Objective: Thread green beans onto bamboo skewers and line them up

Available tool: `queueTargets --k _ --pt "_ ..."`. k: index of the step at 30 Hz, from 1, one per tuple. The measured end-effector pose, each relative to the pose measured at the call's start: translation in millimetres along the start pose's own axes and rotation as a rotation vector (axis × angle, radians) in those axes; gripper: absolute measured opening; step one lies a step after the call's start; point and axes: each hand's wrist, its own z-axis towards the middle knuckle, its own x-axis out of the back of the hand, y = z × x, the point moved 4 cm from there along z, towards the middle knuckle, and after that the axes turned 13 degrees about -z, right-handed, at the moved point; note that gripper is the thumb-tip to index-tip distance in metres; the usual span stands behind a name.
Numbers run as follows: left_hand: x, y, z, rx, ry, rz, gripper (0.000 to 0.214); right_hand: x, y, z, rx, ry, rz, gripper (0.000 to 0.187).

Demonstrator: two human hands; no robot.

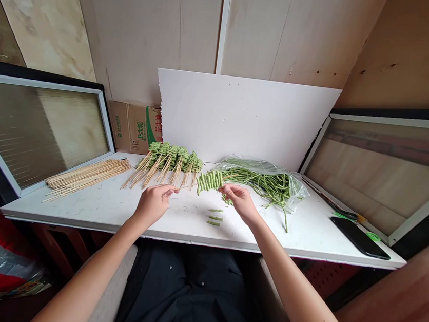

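Note:
A skewer of cut green long beans (209, 181) is held up above the white table, its short bean pieces lined up side by side. My left hand (154, 202) pinches the bare wooden stick at the left. At the other end, my right hand (239, 200) is closed with its fingertips at the last bean pieces; exactly what they press on is partly hidden. Below the skewer, several loose cut bean pieces (214, 218) lie on the tabletop. More cut pieces are partly covered by my right hand.
Finished bean skewers (174, 159) are piled at the back, left of centre. Bare bamboo sticks (89, 175) lie at the left. Whole long beans (270, 183) spill from a clear plastic bag. Scissors (343, 209) and a black phone (359, 237) are at the right. A cardboard box (127, 128) stands behind.

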Motion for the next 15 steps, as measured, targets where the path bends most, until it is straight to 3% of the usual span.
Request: queueTargets --k 3,8,12,15 --pt "3.1 -7 1 0.024 0.011 0.026 0.031 -5 13 -2 0.111 -0.126 -0.344 0.031" --pt "2.5 -13 1 0.032 -0.001 0.063 0.031 -17 45 -7 0.132 -0.151 -0.679 0.009" --pt "2.1 -14 2 0.031 -0.007 0.064 0.033 -16 52 -5 0.119 -0.103 -0.672 0.011" --pt "3.7 -15 2 0.032 0.001 0.056 0.032 -6 48 1 0.051 -0.031 -0.476 0.013"
